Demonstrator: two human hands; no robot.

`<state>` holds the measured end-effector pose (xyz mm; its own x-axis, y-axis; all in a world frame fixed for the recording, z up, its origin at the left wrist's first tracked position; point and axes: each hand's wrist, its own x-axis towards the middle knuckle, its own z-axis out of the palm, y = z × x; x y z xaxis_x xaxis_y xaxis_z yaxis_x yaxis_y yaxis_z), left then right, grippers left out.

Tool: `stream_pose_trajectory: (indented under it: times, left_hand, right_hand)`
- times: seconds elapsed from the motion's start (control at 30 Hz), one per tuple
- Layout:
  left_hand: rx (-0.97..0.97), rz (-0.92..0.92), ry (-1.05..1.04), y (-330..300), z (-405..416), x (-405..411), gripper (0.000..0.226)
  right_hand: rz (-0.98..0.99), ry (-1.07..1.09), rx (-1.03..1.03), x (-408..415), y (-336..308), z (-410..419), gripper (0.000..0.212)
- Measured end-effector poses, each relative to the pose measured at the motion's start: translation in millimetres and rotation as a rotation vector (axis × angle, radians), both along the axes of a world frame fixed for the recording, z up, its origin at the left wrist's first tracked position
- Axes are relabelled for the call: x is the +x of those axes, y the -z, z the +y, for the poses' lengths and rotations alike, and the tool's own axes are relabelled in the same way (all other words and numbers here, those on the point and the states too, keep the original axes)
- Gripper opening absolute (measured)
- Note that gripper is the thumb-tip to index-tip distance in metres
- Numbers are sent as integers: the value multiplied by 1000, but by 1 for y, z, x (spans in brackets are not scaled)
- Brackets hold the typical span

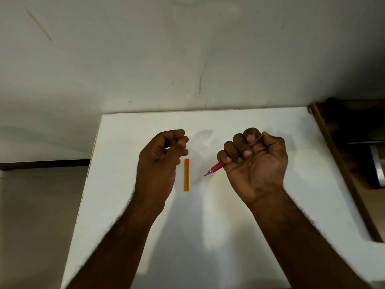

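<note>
Steady pink pencil [216,168] in clenched right hand [256,163]; bring pinched left hand [160,161], contents untellable, across from just beside orange lead case [186,174].

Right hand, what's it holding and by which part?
The right hand grips a pink mechanical pencil by its middle barrel, fist closed round it, tip sticking out.

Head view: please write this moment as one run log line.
right hand: grips slim pink plastic pencil | left hand: fingers curled, content unclear | flat orange plastic case: lies on white table between hands
</note>
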<state>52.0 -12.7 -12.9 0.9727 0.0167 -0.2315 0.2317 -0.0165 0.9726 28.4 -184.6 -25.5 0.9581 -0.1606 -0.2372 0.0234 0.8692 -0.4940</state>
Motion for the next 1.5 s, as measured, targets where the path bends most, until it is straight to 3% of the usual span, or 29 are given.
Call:
stream_pose_trajectory:
  times: [0.63,0.77,0.9,1.07,1.23,1.5]
  left_hand:
    - [7,-13,22,3,1,0,18]
    - [-2,-12,20,4,1,1,18]
    - [-18,-11,20,5,1,1,19]
    - [-1,-20,24,7,2,1,18]
    - [10,-28,11,8,1,1,18]
    - [-4,-29,0,7,0,0,17]
  right_hand:
    - [5,57,-1,-1,0,-3,28]
    - [12,35,43,0,1,-2,37]
    - [42,59,39,1,2,0,21]
    - [67,64,-5,3,5,1,18]
    - [99,-17,2,1,6,6,47]
    - [65,20,90,-3,5,3,45]
